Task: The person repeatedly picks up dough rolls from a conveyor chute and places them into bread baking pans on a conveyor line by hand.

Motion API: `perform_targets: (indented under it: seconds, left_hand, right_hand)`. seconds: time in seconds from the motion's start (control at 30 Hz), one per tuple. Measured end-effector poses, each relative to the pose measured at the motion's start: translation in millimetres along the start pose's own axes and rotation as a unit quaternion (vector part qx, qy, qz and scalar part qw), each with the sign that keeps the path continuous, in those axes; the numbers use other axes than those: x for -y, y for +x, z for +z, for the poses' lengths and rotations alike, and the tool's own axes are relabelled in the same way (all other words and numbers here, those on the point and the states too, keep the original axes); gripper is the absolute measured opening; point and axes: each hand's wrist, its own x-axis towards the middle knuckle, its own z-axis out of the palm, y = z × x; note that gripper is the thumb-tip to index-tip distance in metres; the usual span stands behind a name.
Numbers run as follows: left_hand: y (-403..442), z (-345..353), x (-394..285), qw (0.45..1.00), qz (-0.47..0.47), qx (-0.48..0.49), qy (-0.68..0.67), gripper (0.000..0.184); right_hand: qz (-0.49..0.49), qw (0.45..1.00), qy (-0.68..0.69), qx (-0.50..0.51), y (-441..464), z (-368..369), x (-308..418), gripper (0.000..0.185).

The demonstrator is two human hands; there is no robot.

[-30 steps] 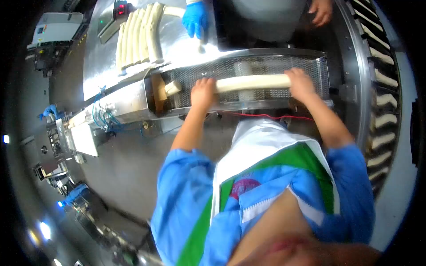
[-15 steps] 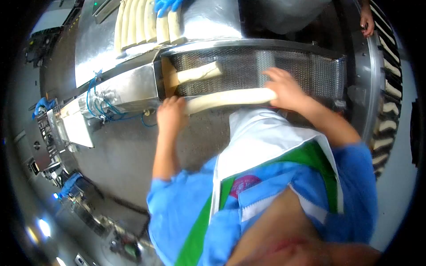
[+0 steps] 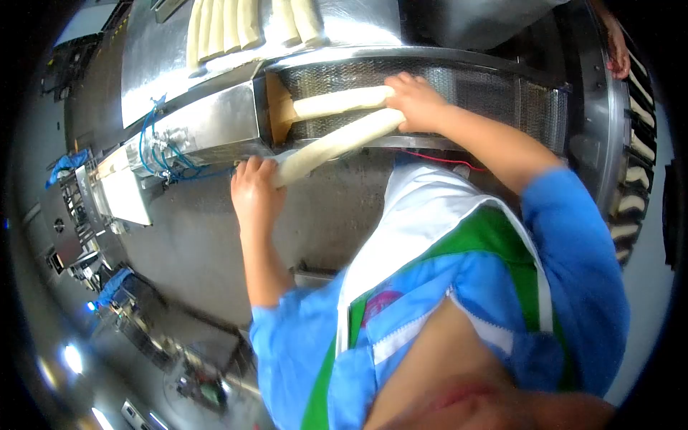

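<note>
A long, pale dough roll (image 3: 337, 148) slants across the front edge of the mesh conveyor, its right end higher than its left. My left hand (image 3: 256, 188) is closed around the lower left end. At the other end, my right hand (image 3: 417, 102) grips the roll, while its fingers reach over the tip of a second dough roll (image 3: 342, 103). That second roll lies on the mesh conveyor belt (image 3: 466, 86), running out from a brown flap (image 3: 279, 109) at the belt's left end.
Several dough rolls (image 3: 223, 29) lie side by side on a steel table (image 3: 154, 79) beyond the conveyor. Blue tubing (image 3: 159, 154) hangs by the metal housing (image 3: 208, 132). At the upper right, another person's hand (image 3: 618, 54) is near dark trays of dough (image 3: 640, 143).
My right hand has moved left and up to the second roll's tip, tilting the held roll. The second roll extends farther along the belt. The blue-gloved hand has left the steel table.
</note>
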Motion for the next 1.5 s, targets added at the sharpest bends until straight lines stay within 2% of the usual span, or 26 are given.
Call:
perform_targets:
  seconds: [0.17,0.37,0.47,0.53,0.63,0.7,0.73,0.8,0.9,0.93,1.03,1.1,1.13,1.17,1.2,1.23,1.27,1.3,1.33,1.37,1.4,1.43,1.47,1.5]
  left_hand:
    - [35.0,18.8,-9.4,0.997,0.054,-0.029,-0.057,0.025]
    - [73.0,59.7,-16.1,0.995,0.077,0.043,-0.054,0.025]
    - [89.8,73.0,-19.4,0.985,0.111,0.131,0.023,0.025]
    - [96.6,129.8,2.9,0.985,0.121,0.122,-0.02,0.032]
    - [96.4,127.6,-8.5,0.962,0.229,0.144,0.047,0.052]
    - [87.7,115.4,-24.3,0.958,0.251,0.122,0.065,0.055]
    - [92.0,155.8,10.4,0.963,0.253,0.075,0.06,0.055]
    - [84.1,118.4,-46.6,0.974,0.182,0.105,0.089,0.05]
    - [92.8,125.6,-83.5,0.984,0.097,0.145,0.042,0.05]
    - [87.7,88.5,-84.3,0.983,0.106,0.131,0.07,0.05]
    - [92.4,7.6,-156.4,0.965,0.185,0.127,0.134,0.032]
    - [96.4,-6.8,-180.4,0.912,0.353,-0.058,0.201,0.027]
    - [85.0,-49.3,-237.1,0.91,0.365,0.007,0.198,0.03]
    - [102.3,-12.9,-236.5,0.849,0.463,-0.195,0.162,0.034]
    - [57.1,-63.9,-326.6,0.862,0.455,-0.127,0.184,0.037]
    - [47.7,-78.5,-385.3,0.862,0.463,-0.095,0.182,0.036]
    - [22.5,-89.4,-441.9,0.801,0.555,-0.176,0.135,0.035]
    - [-2.9,-106.8,-498.2,0.774,0.591,-0.188,0.123,0.031]
    - [-27.5,-119.4,-549.6,0.707,0.661,-0.24,0.08,0.026]
    - [-64.5,-142.0,-600.8,0.7,0.675,-0.221,0.08,0.022]
    - [-102.2,-150.1,-659.2,0.633,0.729,-0.258,0.005,0.022]
    - [-117.9,-153.8,-702.9,0.583,0.753,-0.303,-0.025,0.021]
    - [-143.1,-168.7,-745.3,0.529,0.79,-0.303,-0.065,0.022]
    - [-181.0,-180.2,-783.4,0.499,0.804,-0.311,-0.09,0.021]
  right_hand:
    - [0.041,0.999,0.004,-0.012,-36.6,-4.5,-11.8,0.041]
    - [0.09,0.995,0.002,-0.053,-70.8,2.0,-24.8,0.04]
    - [0.109,0.992,-0.013,-0.059,-80.3,5.3,-33.6,0.041]
    - [0.127,0.991,-0.011,-0.041,-95.9,3.0,-37.2,0.038]
    - [0.171,0.978,0.081,-0.091,-116.6,33.2,-45.3,0.021]
    - [0.15,0.979,0.035,-0.132,-124.2,38.2,-44.7,0.02]
    - [0.143,0.979,0.027,-0.142,-118.9,53.6,-51.5,0.02]
    - [0.153,0.978,0.02,-0.142,-132.9,47.7,-55.9,0.022]
    - [0.131,0.977,0.034,-0.168,-176.1,52.8,-63.7,0.027]
    - [0.132,0.977,0.035,-0.165,-189.9,22.7,-41.7,0.027]
    - [0.194,0.963,0.024,-0.187,-243.8,-2.9,-15.3,0.031]
    - [0.198,0.95,0.093,-0.222,-315.7,-8.2,0.1,0.03]
    - [0.224,0.931,0.099,-0.27,-352.2,1.4,5.3,0.03]
    - [0.241,0.909,0.117,-0.319,-411.6,28.0,12.5,0.03]
    - [0.309,0.883,0.135,-0.326,-466.1,33.4,32.3,0.031]
    - [0.373,0.852,0.164,-0.328,-521.8,30.4,58.8,0.032]
    - [0.421,0.82,0.214,-0.324,-581.2,20.8,89.8,0.035]
    - [0.471,0.754,0.259,-0.377,-620.0,36.4,111.3,0.034]
    - [0.513,0.731,0.214,-0.396,-662.0,46.3,141.4,0.035]
    - [0.532,0.689,0.156,-0.467,-696.3,56.7,171.2,0.038]
    - [0.569,0.653,0.154,-0.475,-734.7,88.8,194.4,0.043]
    - [0.674,0.563,0.106,-0.467,-746.3,90.7,222.2,0.045]
    - [0.706,0.542,0.08,-0.449,-765.8,91.7,243.5,0.049]
    - [0.737,0.464,0.103,-0.481,-780.2,90.9,260.0,0.051]
